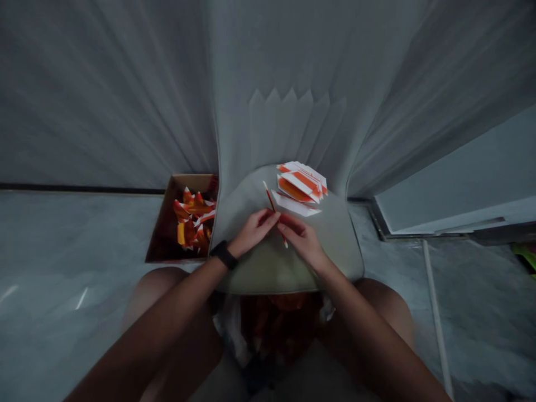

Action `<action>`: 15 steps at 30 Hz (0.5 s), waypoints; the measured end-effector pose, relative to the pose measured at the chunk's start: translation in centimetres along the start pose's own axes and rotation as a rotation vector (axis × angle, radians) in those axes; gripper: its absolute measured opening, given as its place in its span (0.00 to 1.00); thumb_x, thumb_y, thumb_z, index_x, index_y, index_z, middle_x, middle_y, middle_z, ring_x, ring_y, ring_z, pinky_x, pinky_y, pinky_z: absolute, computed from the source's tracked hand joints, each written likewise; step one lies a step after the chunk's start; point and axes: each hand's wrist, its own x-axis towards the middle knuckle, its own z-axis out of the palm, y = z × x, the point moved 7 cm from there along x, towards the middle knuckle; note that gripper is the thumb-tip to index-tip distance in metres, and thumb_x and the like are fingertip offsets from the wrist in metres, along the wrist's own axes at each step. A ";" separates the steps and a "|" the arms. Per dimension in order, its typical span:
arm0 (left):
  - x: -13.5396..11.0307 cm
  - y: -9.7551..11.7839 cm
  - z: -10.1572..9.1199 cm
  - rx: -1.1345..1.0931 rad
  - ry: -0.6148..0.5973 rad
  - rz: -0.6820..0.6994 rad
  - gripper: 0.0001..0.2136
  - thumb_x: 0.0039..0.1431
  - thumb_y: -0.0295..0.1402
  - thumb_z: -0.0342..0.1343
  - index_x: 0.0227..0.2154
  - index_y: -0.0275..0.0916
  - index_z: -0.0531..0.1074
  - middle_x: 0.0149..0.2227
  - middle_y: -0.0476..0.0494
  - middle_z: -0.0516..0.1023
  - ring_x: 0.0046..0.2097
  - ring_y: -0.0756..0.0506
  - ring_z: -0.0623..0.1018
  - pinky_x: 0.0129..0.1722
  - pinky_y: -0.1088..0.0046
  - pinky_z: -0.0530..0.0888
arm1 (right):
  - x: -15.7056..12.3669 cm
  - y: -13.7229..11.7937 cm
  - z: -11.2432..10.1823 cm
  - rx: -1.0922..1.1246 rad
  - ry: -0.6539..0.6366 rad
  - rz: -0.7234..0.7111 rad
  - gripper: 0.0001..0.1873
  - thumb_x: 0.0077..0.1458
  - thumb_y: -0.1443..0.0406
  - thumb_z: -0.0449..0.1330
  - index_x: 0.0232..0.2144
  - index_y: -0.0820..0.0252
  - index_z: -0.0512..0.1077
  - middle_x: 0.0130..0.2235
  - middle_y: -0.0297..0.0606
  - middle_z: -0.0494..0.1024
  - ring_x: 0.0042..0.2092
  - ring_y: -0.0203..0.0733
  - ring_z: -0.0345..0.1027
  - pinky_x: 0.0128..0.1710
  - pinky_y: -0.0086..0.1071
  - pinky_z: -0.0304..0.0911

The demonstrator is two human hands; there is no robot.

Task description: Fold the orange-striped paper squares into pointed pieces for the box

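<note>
My left hand (253,231) and right hand (302,241) pinch narrowly together on a thin red stick (270,196), its lower tip poking out past my right fingers; a black watch (224,254) sits on my left wrist; my hands hover over a pale rounded board (272,273); on it, just beyond the stick, lies a stack of orange-and-white striped paper pieces (300,184); left of the board, a cardboard box (161,240) holds folded orange-and-white paper (193,220); grey pleated cloth (276,56) hangs beyond.

Thin red stick (274,210) pinched between my fingers

It tilts between my left hand (253,233) and right hand (302,241), just below my loose stack of orange-and-white striped paper pieces (300,187).
</note>
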 end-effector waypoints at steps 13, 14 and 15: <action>0.2 1.6 0.5 0.447 -0.040 0.214 0.12 0.67 0.38 0.50 0.30 0.38 0.71 0.29 0.48 0.73 0.32 0.49 0.70 0.34 0.73 0.66 | 0.3 -1.2 -0.8 -0.437 0.034 -0.148 0.21 0.64 0.52 0.53 0.48 0.57 0.77 0.43 0.41 0.82 0.44 0.46 0.75 0.48 0.40 0.69; 0.0 2.0 0.7 0.500 -0.060 0.249 0.13 0.67 0.37 0.49 0.29 0.38 0.71 0.29 0.47 0.73 0.32 0.49 0.70 0.35 0.72 0.66 | 0.2 -1.4 -0.9 -0.485 0.035 -0.164 0.20 0.65 0.52 0.52 0.44 0.57 0.78 0.39 0.40 0.82 0.41 0.45 0.75 0.44 0.37 0.68; -0.1 2.2 0.9 0.524 -0.075 0.272 0.13 0.68 0.37 0.49 0.29 0.38 0.71 0.30 0.47 0.73 0.33 0.49 0.70 0.36 0.72 0.66 | 0.2 -1.7 -1.0 -0.522 0.045 -0.175 0.20 0.65 0.52 0.51 0.40 0.58 0.78 0.36 0.39 0.81 0.38 0.44 0.74 0.41 0.35 0.67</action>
